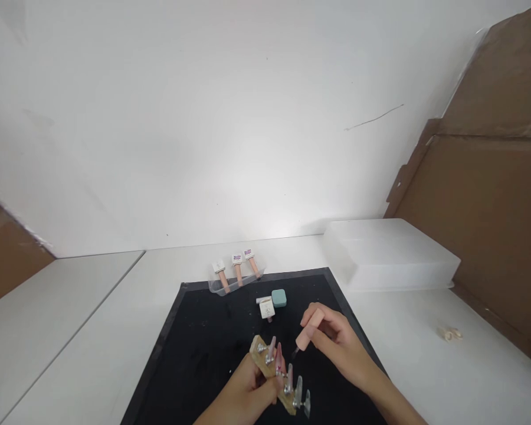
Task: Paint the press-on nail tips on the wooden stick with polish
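Observation:
My left hand (253, 386) is closed around a wooden nail tip stand (260, 348), tilted down to the right. Several false nails stick up from its metal holders; a pink one (278, 358) is near the middle, and a clear one (298, 389) is close to the lower end. Between the thumb and fingers of my right hand (336, 339) is a nail polish brush (310, 330) with a peach cap. Its dark bristles point down, just right of the pink nail and apart from it. Beyond my hands, an opened white polish bottle (266, 308) lies beside a mint-green square block (279, 298).
A clear tray (236, 289) with three peach-capped polish bottles sits at the black mat's (194, 336) back edge. At the back right stands a translucent plastic box (393, 254). Small beige items (450, 334) lie on the white table at right. A white wall (248, 118) rises behind.

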### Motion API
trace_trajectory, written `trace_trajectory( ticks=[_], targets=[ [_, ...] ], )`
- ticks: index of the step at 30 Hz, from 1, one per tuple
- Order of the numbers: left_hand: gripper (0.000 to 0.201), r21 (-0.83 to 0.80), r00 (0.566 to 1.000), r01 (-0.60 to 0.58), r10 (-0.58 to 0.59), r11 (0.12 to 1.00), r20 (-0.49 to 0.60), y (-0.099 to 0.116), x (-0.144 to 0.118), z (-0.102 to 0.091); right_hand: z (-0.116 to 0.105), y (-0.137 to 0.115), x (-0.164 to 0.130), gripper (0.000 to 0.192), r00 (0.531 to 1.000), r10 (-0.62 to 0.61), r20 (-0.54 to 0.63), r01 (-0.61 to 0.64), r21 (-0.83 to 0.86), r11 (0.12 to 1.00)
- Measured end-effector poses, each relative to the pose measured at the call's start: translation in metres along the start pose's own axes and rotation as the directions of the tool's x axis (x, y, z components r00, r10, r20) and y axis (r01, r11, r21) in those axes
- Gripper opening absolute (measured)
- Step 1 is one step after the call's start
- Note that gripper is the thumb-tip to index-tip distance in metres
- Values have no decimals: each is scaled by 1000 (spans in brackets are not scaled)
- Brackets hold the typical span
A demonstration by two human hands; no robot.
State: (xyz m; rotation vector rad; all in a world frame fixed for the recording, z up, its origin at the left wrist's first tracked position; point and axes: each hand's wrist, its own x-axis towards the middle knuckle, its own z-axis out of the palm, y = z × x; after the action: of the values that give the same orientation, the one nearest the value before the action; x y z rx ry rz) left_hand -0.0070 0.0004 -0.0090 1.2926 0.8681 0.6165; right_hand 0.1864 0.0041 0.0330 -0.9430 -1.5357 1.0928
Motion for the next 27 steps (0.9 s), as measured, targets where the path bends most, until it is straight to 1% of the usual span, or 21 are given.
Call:
trace_trajectory(
  ticks=[3, 5, 7, 9, 12, 15, 16, 18, 20, 22, 24, 27],
  targets=[
    [42, 29, 1000, -11, 11, 1000, 12, 5, 0, 0, 0, -4, -2, 20, 997, 1, 79, -4, 41, 999],
    [39, 41, 1000, -23, 22, 999, 12, 7, 0, 1, 1, -7, -2, 19, 990, 9, 143, -13, 30, 999],
    [39, 37, 1000, -26, 26, 999, 5, 7, 0, 2, 2, -9, -2, 19, 985, 18, 172, -20, 6, 1000],
    [42, 28, 1000, -13, 13, 1000, -3, 6, 0, 2, 3, -8, -1, 22, 989, 31, 143, -28, -17, 999],
    [46, 30, 1000, -6, 6, 1000, 11, 3, -1, 2, 3, -4, 1, 25, 999, 36, 32, -35, -41, 999],
    [45, 37, 999, -14, 13, 999, 36, 3, -2, 2, 1, 1, 1, 23, 999, 21, -34, -21, 10, 1000],
    [45, 36, 999, -16, 14, 999, 39, 3, -2, 2, 1, 2, 1, 21, 999, 19, -29, -18, 43, 999],
    [45, 35, 999, -27, 25, 999, 39, 5, -2, 2, 1, 2, -1, 19, 1000, 15, 20, -17, 96, 995],
    [43, 35, 998, -45, 43, 998, 39, 7, -1, 2, 2, 0, -2, 19, 996, 8, 85, -16, 88, 996],
    [42, 38, 998, -45, 44, 998, 40, 10, -1, 3, 4, -3, -2, 21, 993, 15, 117, -20, 42, 999],
    [43, 37, 999, -33, 31, 999, 42, 10, -1, 4, 5, -4, -1, 22, 995, 40, 96, -41, 8, 999],
    [45, 11, 998, -33, 32, 999, 50, 7, -3, 4, 4, -3, 1, 24, 999, 52, 6, -52, 13, 999]
  ],
)
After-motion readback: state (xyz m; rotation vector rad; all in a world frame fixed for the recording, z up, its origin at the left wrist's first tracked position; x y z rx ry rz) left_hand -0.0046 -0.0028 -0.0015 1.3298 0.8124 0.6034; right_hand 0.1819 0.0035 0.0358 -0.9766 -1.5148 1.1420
